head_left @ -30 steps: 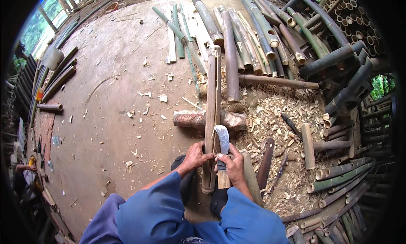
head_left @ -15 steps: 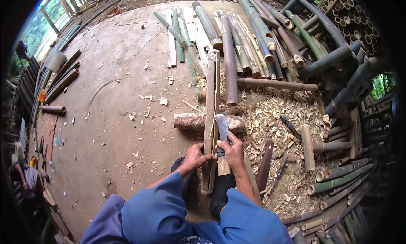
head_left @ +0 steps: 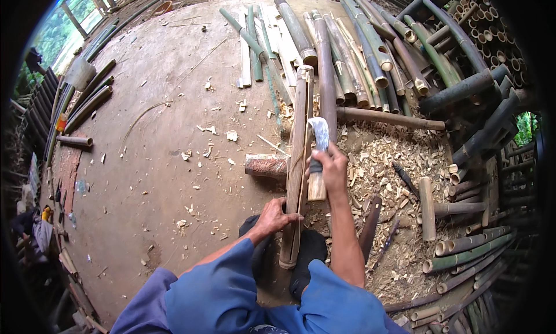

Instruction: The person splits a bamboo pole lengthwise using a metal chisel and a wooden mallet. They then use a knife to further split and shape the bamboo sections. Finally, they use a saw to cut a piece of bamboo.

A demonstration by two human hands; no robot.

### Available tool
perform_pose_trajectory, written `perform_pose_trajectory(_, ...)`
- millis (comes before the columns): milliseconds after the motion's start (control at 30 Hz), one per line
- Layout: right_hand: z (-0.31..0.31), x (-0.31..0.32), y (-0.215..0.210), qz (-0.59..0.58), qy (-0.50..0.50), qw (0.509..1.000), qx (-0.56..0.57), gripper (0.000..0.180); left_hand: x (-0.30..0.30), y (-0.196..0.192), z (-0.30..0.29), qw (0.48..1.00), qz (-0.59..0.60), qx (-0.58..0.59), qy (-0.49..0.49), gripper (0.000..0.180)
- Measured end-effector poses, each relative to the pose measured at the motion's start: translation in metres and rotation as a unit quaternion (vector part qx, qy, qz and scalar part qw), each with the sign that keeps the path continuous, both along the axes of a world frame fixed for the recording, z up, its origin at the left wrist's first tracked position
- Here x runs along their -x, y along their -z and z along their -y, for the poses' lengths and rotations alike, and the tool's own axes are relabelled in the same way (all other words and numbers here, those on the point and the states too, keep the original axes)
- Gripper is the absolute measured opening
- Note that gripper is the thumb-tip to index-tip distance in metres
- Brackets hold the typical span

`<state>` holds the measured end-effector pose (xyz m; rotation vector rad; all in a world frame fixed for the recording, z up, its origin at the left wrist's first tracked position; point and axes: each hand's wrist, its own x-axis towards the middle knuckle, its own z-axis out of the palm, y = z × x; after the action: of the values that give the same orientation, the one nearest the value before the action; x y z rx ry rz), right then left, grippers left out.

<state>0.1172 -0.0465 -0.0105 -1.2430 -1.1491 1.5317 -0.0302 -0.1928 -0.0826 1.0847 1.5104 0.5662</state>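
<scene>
Between my feet a brown bamboo pole (head_left: 295, 172) stretches away from me, with a long slit open along its right side. My left hand (head_left: 272, 218) is closed around its near part, thumb reaching across the top. In my right hand (head_left: 333, 167) is a hooked knife (head_left: 319, 134), gripped at the black wrapping above its pale wooden handle. The curved blade points away from me, just right of the pole. Beneath the pole lies a short reddish log (head_left: 263, 165) as a crosswise support; the right part of that log is hidden behind the pole and my right arm.
Pale wood chips (head_left: 376, 160) cover the ground to the right. A wooden mallet (head_left: 427, 209) and a dark sheath-like piece (head_left: 370, 227) lie among them. Several bamboo poles (head_left: 347, 59) are spread at the far side, and more bamboo (head_left: 466, 253) is stacked at the right edge.
My right hand has moved up and away with the knife, from beside my left hand to farther along the pole. My left hand stays on the pole. The whole view has shifted slightly.
</scene>
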Motion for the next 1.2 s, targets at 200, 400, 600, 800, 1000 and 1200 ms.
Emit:
perform_pose_trajectory(200,0.049,-0.028,-0.009,-0.061,-0.025,0.998,0.013,0.039,0.002,0.022,-0.008,0.999,0.025,-0.031,0.003,0.062)
perform_pose_trajectory(400,0.133,-0.041,-0.030,0.027,-0.060,0.995,0.072,0.045,0.008,0.054,-0.001,0.981,0.194,0.006,-0.017,0.070)
perform_pose_trajectory(600,0.175,-0.062,-0.013,0.181,-0.092,0.979,0.035,0.068,0.002,0.045,-0.006,0.989,0.145,-0.010,-0.004,0.067)
perform_pose_trajectory(800,0.175,-0.060,-0.006,0.330,-0.141,0.926,-0.116,0.075,0.001,0.041,-0.004,0.995,0.102,-0.003,-0.009,0.065)
perform_pose_trajectory(1000,0.181,-0.060,-0.010,0.448,-0.206,0.859,-0.142,0.080,-0.009,0.053,0.001,0.995,0.050,-0.082,0.027,0.065)
perform_pose_trajectory(1200,0.182,-0.039,-0.012,0.494,-0.194,0.838,-0.127,0.079,-0.014,0.057,0.001,0.997,0.026,-0.054,0.040,0.073)
